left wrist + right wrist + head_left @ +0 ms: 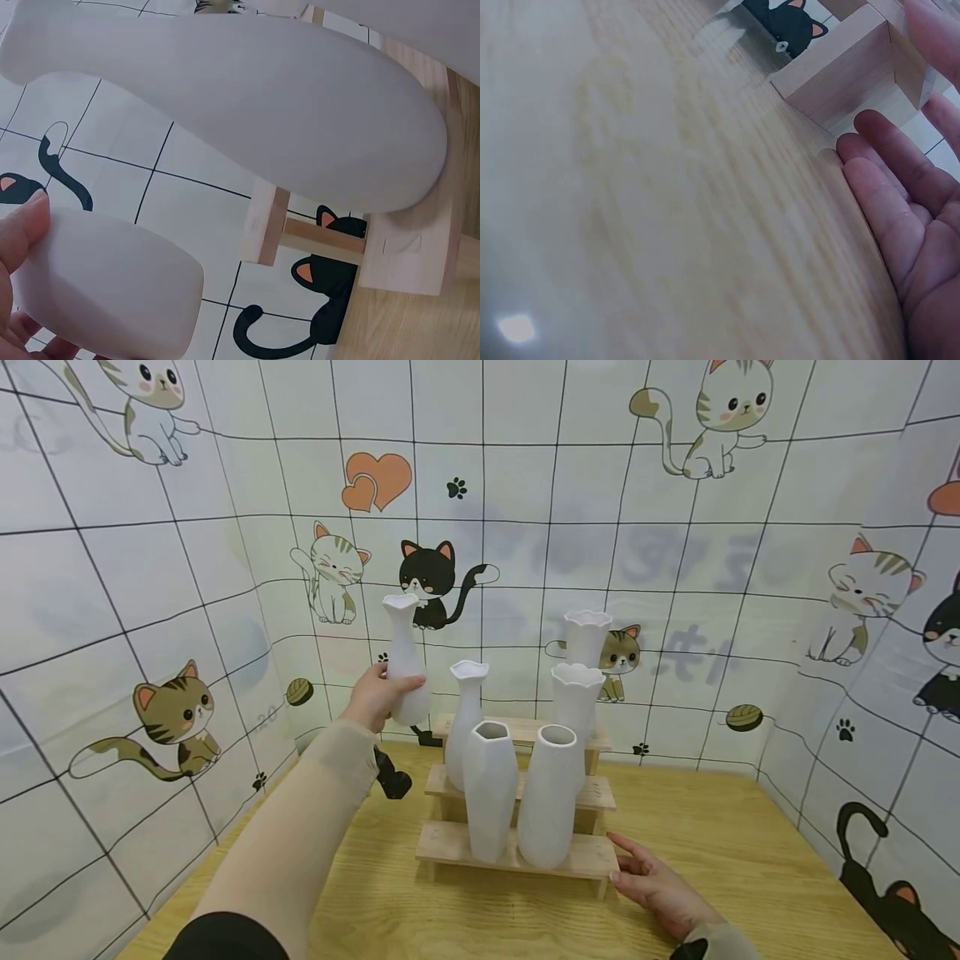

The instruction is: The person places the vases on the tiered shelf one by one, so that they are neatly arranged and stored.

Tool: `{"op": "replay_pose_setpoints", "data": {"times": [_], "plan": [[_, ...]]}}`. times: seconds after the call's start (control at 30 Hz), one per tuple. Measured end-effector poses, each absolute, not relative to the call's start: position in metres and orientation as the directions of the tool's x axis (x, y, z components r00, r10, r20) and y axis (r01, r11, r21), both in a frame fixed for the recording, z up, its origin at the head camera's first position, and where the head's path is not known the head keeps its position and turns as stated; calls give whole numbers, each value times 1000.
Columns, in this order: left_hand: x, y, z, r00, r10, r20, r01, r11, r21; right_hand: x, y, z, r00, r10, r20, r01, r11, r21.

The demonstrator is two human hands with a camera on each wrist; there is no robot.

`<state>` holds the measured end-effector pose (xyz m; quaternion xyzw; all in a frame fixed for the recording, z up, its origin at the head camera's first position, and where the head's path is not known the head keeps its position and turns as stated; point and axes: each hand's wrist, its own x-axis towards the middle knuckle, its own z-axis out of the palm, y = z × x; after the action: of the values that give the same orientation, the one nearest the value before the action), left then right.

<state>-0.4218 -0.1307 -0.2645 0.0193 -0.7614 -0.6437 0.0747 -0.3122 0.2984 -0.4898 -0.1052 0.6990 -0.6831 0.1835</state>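
Observation:
My left hand (377,695) grips a tall white vase with a wavy rim (405,660) and holds it in the air, left of the top step of a small wooden stepped stand (450,843). In the left wrist view that vase (105,292) fills the lower left, with another white vase (247,112) on the stand (409,240) behind it. Several white vases stand on the steps: a faceted one (490,789), a smooth one (549,793), a slim wavy one (467,710). My right hand (654,881) lies flat and open on the table, fingers (889,161) touching the stand's right end (847,67).
A light wooden table (712,852) carries the stand. Walls papered with cartoon cats close in on the left, back and right. Two more wavy-rimmed white vases (579,693) stand on the upper steps at the right.

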Motion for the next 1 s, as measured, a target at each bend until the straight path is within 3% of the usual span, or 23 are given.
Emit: {"op": "replay_pose_setpoints", "data": {"times": [1.0], "plan": [[-428,-92,-263,-993,-62,97,88,138,986,-310,298,-491,-916,-388,-104,98,35,-995]]}}
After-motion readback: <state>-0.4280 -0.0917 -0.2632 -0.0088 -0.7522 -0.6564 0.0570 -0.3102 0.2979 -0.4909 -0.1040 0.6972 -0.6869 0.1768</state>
